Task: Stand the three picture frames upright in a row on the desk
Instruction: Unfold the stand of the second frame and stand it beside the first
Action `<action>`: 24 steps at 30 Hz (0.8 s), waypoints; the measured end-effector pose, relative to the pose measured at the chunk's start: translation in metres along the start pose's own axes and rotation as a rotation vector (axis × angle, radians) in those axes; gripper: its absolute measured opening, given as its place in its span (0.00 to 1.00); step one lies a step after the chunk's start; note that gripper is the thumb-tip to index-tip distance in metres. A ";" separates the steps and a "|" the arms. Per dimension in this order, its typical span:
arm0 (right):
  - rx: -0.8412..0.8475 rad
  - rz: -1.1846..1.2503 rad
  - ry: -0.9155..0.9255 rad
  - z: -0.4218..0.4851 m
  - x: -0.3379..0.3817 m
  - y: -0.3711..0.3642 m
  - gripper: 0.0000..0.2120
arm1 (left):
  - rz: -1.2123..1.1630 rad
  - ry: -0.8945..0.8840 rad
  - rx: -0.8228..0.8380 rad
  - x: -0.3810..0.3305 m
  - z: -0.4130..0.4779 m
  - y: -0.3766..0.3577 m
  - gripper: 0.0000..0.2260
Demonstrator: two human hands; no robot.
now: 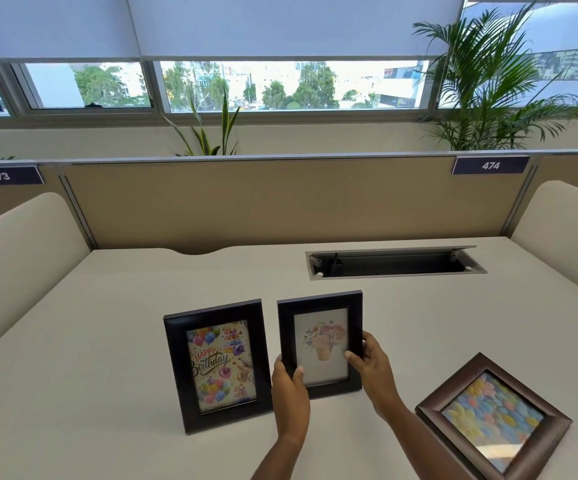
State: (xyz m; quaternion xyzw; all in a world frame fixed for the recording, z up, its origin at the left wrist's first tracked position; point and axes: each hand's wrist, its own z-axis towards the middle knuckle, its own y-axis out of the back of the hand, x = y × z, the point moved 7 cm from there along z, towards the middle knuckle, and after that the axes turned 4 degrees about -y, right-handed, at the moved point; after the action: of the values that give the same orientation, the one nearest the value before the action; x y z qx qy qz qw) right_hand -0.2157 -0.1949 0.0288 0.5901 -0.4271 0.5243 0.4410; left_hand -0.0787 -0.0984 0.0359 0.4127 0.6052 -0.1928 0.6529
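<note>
A black frame with a "Happy Birthday" balloon picture [216, 365] stands upright on the pale desk [107, 341], left of centre. Right beside it a second black frame with a flower-pot picture [318, 327] is upright, held from both sides. My left hand [289, 389] grips its lower left edge and my right hand [372, 367] grips its right edge, thumb on the glass. A brown frame with a pastel flower picture [493, 415] lies flat, face up, at the front right of the desk.
An open cable tray slot [395, 263] is cut into the desk at the back right. A tan partition [280, 202] closes the back and cream side panels [20, 244] flank the desk. Plants [488, 91] stand behind the partition by the window.
</note>
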 end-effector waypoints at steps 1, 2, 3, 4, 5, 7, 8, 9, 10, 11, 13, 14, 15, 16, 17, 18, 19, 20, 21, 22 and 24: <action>-0.002 -0.031 0.001 -0.001 0.001 0.000 0.18 | 0.010 0.004 0.011 0.002 -0.001 -0.002 0.22; -0.006 -0.073 0.006 -0.002 0.002 0.000 0.19 | 0.028 0.010 0.024 0.005 -0.003 -0.004 0.24; -0.016 -0.125 0.018 -0.004 0.003 0.002 0.19 | 0.044 0.016 0.041 0.010 -0.005 -0.007 0.26; -0.030 -0.180 0.041 -0.006 0.004 0.005 0.20 | 0.057 0.027 0.053 0.015 -0.008 -0.010 0.28; -0.050 -0.241 0.070 -0.009 0.005 0.010 0.21 | 0.068 0.043 0.068 0.020 -0.013 -0.013 0.30; -0.111 -0.401 0.133 -0.015 0.005 0.024 0.21 | 0.103 0.076 0.081 0.032 -0.023 -0.018 0.32; -0.144 -0.488 0.158 -0.018 0.004 0.033 0.21 | 0.123 0.080 0.076 0.036 -0.029 -0.020 0.32; -0.179 -0.571 0.172 -0.021 0.002 0.042 0.21 | 0.143 0.083 0.074 0.039 -0.036 -0.021 0.32; -0.213 -0.651 0.173 -0.024 -0.002 0.052 0.20 | 0.157 0.077 0.069 0.041 -0.042 -0.023 0.32; -0.247 -0.723 0.159 -0.027 -0.006 0.063 0.19 | 0.160 0.068 0.070 0.042 -0.049 -0.026 0.32; -0.328 -0.826 0.114 -0.033 -0.014 0.088 0.18 | 0.133 0.040 0.075 0.038 -0.061 -0.029 0.32; -0.379 -0.860 0.094 -0.036 -0.017 0.101 0.18 | 0.145 0.016 0.060 0.036 -0.064 -0.030 0.33; -0.441 -0.885 0.078 -0.040 -0.018 0.115 0.16 | 0.188 -0.036 0.038 0.036 -0.065 -0.033 0.35; -0.507 -0.914 0.068 -0.043 -0.017 0.128 0.14 | 0.222 -0.094 0.037 0.034 -0.065 -0.038 0.35; -0.565 -0.943 0.051 -0.047 -0.018 0.141 0.12 | 0.236 -0.160 0.080 0.032 -0.066 -0.048 0.32; -0.608 -0.967 0.025 -0.050 -0.020 0.151 0.12 | 0.265 -0.244 0.126 0.026 -0.068 -0.057 0.30; -0.652 -0.969 -0.011 -0.052 -0.023 0.162 0.12 | 0.243 -0.254 0.218 0.017 -0.070 -0.067 0.28; -0.696 -0.950 -0.067 -0.056 -0.028 0.172 0.12 | 0.267 -0.275 0.354 0.009 -0.074 -0.082 0.27; -0.732 -0.925 -0.115 -0.060 -0.031 0.180 0.14 | 0.283 -0.312 0.482 0.002 -0.078 -0.096 0.25; -0.756 -0.907 -0.144 -0.064 -0.032 0.185 0.16 | 0.286 -0.332 0.558 -0.005 -0.080 -0.108 0.24; -0.792 -0.895 -0.242 -0.070 -0.034 0.194 0.17 | 0.327 -0.368 0.682 -0.018 -0.082 -0.131 0.23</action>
State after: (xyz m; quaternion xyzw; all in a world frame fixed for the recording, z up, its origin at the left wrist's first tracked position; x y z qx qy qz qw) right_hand -0.4228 -0.1732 0.0133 0.5587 -0.3474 0.0187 0.7529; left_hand -0.2326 -0.1166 0.0193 0.6544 0.3066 -0.3465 0.5980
